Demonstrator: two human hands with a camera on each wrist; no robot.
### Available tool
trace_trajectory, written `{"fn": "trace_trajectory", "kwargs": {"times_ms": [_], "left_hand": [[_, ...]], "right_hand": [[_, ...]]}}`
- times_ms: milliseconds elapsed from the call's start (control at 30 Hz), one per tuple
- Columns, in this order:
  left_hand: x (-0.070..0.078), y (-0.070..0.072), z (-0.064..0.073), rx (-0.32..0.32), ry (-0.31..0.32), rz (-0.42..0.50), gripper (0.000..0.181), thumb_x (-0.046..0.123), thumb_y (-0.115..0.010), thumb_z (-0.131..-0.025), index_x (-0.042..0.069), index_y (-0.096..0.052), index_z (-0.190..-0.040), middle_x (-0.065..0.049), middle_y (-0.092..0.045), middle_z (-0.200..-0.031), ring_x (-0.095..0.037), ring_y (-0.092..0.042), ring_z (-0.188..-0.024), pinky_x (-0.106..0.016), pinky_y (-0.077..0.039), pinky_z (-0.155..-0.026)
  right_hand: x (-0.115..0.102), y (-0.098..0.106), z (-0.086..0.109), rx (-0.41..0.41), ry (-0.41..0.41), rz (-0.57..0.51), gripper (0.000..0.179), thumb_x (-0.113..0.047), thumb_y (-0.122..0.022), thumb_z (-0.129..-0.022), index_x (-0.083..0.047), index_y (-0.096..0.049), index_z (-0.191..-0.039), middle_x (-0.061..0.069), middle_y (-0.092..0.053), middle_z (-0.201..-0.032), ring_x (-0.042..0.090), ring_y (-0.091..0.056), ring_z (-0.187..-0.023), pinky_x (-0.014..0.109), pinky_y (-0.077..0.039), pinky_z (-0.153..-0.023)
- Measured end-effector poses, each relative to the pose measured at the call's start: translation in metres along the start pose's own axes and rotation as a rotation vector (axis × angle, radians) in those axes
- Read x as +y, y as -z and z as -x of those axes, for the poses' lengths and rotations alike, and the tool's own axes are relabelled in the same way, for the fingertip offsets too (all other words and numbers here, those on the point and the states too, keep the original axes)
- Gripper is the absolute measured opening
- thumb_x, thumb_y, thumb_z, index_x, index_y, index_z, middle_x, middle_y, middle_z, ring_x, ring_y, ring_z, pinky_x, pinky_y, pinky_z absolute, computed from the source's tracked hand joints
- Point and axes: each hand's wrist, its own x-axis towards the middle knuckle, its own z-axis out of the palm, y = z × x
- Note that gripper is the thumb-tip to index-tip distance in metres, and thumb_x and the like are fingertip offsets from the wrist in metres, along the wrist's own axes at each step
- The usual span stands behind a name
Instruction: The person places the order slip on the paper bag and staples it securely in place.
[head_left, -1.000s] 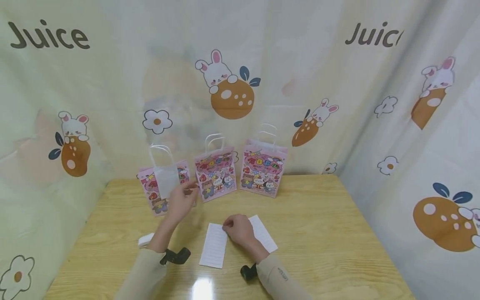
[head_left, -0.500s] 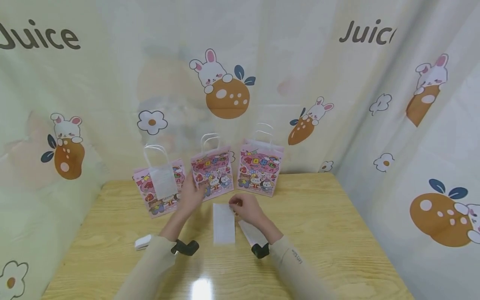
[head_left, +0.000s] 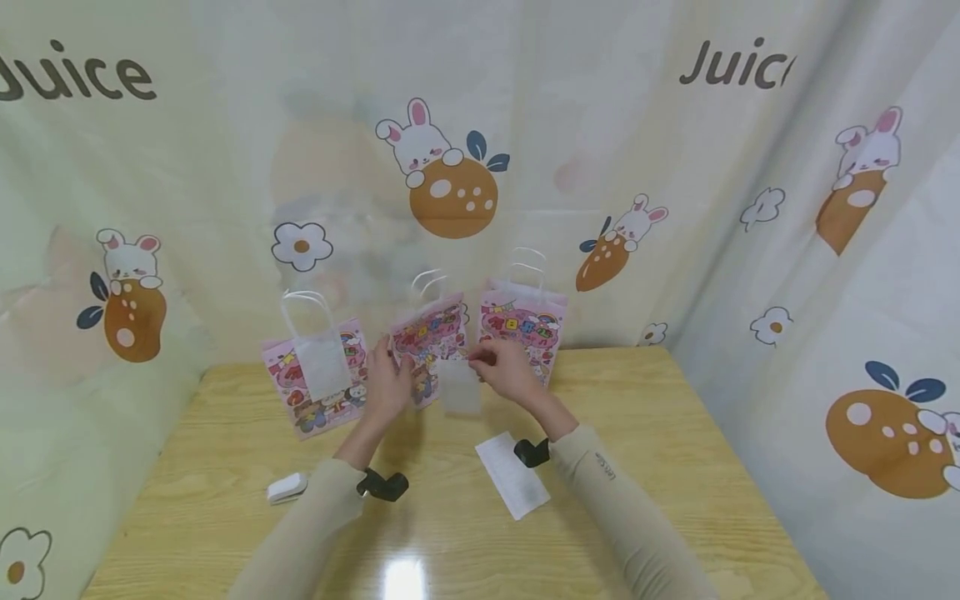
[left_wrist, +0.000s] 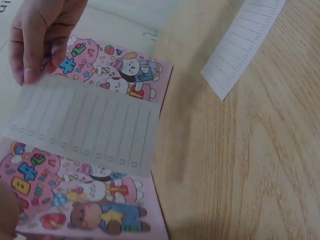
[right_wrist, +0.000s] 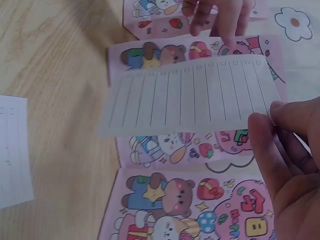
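My right hand pinches a lined checklist sheet by its upper right corner, thumb against index finger. This sheet hangs in front of the middle pink paper gift bag, covering part of its cartoon print. At that bag's left edge is my left hand, with the thumb at the front and the fingers around the side. In the left wrist view, little of the left hand shows at the lower left corner. A second lined sheet lies on the table below the right hand.
To the left stands another pink gift bag with a white sheet on its front. A third gift bag stands behind the right hand. A small white stapler-like object lies on the wooden table. A printed curtain hangs behind.
My right hand has lifted the checklist sheet from the table up to the middle bag. My left hand has come round that bag's left edge, and the bag has turned slightly.
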Motion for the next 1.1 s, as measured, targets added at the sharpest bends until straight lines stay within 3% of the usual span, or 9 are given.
{"fn": "trace_trajectory", "kwargs": {"times_ms": [100, 167, 367, 600, 767, 933, 1100], "left_hand": [[-0.002, -0.001, 0.000, 0.057, 0.000, 0.002, 0.033, 0.016, -0.051, -0.101, -0.006, -0.054, -0.125, -0.019, -0.053, -0.112, -0.031, -0.052, -0.097, -0.043, -0.049, -0.080], [-0.006, -0.002, 0.001, 0.091, -0.017, -0.005, 0.023, 0.012, -0.051, -0.100, -0.005, -0.062, -0.110, -0.018, -0.057, -0.104, -0.031, -0.055, -0.092, -0.042, -0.051, -0.077], [-0.015, 0.004, 0.006, 0.082, -0.097, 0.042, 0.022, 0.007, -0.047, -0.102, -0.001, -0.055, -0.083, -0.014, -0.056, -0.085, -0.025, -0.054, -0.070, -0.034, -0.049, -0.058], [-0.018, 0.015, 0.008, -0.055, -0.094, 0.109, 0.025, 0.011, -0.041, -0.105, 0.001, -0.050, -0.083, -0.011, -0.051, -0.075, -0.016, -0.046, -0.053, -0.023, -0.038, -0.042], [-0.021, 0.018, 0.006, -0.154, -0.093, 0.156, 0.025, 0.013, -0.040, -0.105, 0.003, -0.047, -0.083, -0.012, -0.051, -0.071, -0.017, -0.046, -0.051, -0.023, -0.037, -0.041], [-0.025, 0.019, 0.007, -0.190, -0.080, 0.158, 0.028, 0.018, -0.039, -0.106, 0.005, -0.047, -0.082, -0.011, -0.054, -0.076, -0.020, -0.052, -0.058, -0.027, -0.043, -0.048], [-0.027, 0.019, 0.007, -0.188, -0.117, 0.149, 0.027, 0.015, -0.041, -0.105, 0.006, -0.046, -0.080, -0.011, -0.055, -0.080, -0.021, -0.050, -0.060, -0.026, -0.040, -0.049]], "right_hand": [[-0.004, 0.002, -0.003, -0.011, 0.021, 0.000, 0.005, -0.005, -0.070, -0.090, -0.001, -0.071, -0.090, 0.006, -0.070, -0.081, 0.010, -0.064, -0.062, 0.022, -0.054, -0.056], [-0.006, 0.004, -0.004, -0.013, 0.038, 0.008, 0.005, -0.007, -0.070, -0.090, -0.002, -0.072, -0.090, 0.005, -0.070, -0.082, 0.010, -0.064, -0.063, 0.022, -0.054, -0.057], [-0.016, 0.009, -0.010, 0.010, 0.036, 0.049, 0.003, -0.008, -0.070, -0.090, -0.007, -0.073, -0.090, 0.001, -0.069, -0.083, 0.009, -0.062, -0.067, 0.023, -0.053, -0.058], [-0.031, 0.013, -0.020, 0.004, 0.038, 0.068, 0.005, -0.012, -0.071, -0.090, -0.010, -0.074, -0.093, 0.000, -0.070, -0.087, 0.010, -0.063, -0.073, 0.024, -0.053, -0.062], [-0.037, 0.012, -0.021, 0.035, 0.080, 0.094, 0.004, -0.013, -0.074, -0.088, -0.010, -0.074, -0.091, -0.002, -0.071, -0.085, 0.009, -0.062, -0.071, 0.024, -0.052, -0.062], [-0.037, 0.006, -0.017, 0.078, 0.118, 0.129, 0.005, -0.016, -0.077, -0.085, -0.011, -0.075, -0.087, -0.006, -0.069, -0.081, 0.005, -0.058, -0.065, 0.022, -0.049, -0.057], [-0.033, 0.001, -0.016, 0.167, 0.172, 0.167, 0.006, -0.015, -0.080, -0.082, -0.012, -0.075, -0.084, -0.006, -0.065, -0.082, 0.006, -0.056, -0.064, 0.022, -0.048, -0.057]]}}
